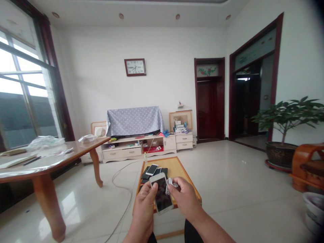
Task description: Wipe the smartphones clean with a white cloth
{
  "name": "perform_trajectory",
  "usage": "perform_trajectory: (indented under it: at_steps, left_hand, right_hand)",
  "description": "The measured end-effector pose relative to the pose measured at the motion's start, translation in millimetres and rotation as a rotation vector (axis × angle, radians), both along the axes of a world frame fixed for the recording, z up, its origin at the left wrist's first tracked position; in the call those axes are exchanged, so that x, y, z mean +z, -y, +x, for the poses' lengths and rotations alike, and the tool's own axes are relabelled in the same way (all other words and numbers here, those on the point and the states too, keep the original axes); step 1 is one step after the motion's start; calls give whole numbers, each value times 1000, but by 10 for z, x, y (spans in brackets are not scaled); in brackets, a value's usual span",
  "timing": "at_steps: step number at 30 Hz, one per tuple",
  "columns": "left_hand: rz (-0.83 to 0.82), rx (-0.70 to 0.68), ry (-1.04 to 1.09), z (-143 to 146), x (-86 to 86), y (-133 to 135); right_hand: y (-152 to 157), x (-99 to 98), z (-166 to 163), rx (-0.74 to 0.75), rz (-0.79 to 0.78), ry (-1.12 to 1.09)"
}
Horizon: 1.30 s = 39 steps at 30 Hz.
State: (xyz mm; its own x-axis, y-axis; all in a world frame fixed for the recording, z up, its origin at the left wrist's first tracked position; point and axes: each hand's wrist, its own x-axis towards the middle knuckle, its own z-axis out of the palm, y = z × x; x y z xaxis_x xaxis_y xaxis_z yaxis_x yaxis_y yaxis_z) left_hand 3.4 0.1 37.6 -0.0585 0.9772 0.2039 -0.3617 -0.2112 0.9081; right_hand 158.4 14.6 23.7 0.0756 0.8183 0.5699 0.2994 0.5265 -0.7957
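My left hand [143,206] is closed around a white smartphone [162,195] with a dark screen, held up over a low wooden table [183,172]. My right hand [184,196] pinches a small white crumpled cloth [171,183] against the phone's right edge. Several more phones [152,169], white and dark, lie in a pile on the low table just beyond my hands.
A larger wooden table [48,160] with plastic bags stands at the left by the window. A cable [120,189] trails across the tiled floor. A covered TV and a white cabinet [136,148] line the far wall. A potted plant [283,135] and a wooden chair [307,165] stand at the right.
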Motion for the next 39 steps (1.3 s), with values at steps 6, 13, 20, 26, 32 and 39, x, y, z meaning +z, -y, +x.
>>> perform_trajectory:
  at_steps: [6,13,20,26,32,39]
  left_hand:
    - [25,-56,-28,51,7,24]
    - [3,-72,-73,45,-89,-4]
    - [-37,-10,-77,2,-116,-60]
    - [-44,-96,-79,56,-169,-131]
    - [-86,43,-57,-61,-370,-506]
    - [-145,-32,-62,-1,-591,-748]
  right_hand:
    - [61,72,-36,-82,143,-2]
    - [-20,-8,-72,-202,149,170]
    - [-22,-191,-95,-248,57,285]
    - [-217,-20,-25,-320,120,221]
    - [-173,-386,-115,-235,99,510]
    - [-581,-350,-101,-287,70,509]
